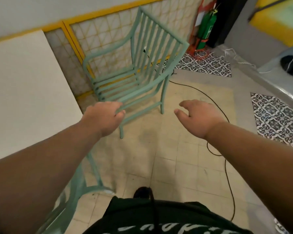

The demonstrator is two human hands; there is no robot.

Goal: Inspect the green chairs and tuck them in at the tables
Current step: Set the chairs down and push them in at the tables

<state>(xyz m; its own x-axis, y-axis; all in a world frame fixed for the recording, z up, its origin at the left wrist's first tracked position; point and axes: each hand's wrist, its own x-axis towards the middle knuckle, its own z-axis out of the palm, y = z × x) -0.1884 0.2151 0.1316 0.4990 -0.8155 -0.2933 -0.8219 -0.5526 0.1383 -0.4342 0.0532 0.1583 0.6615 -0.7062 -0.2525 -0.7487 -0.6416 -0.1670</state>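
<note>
Pale green metal armchair with slatted back and seat [142, 91]: upright on the tiled floor just beyond the corner of the white tabletop [24, 90], seat turned toward it, not tucked in. Left hand [105, 119] grips the front of its near armrest. Second pale green metal chair [78, 181]: partly visible at the tabletop's near edge, blurred.

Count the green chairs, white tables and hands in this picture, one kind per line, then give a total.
Green chairs: 2, the far chair and the near chair, which is partly hidden under the left arm
White tables: 1, the table
Hands: 2, the left hand holding the far chair, and the right hand holding nothing
Total: 5
</note>
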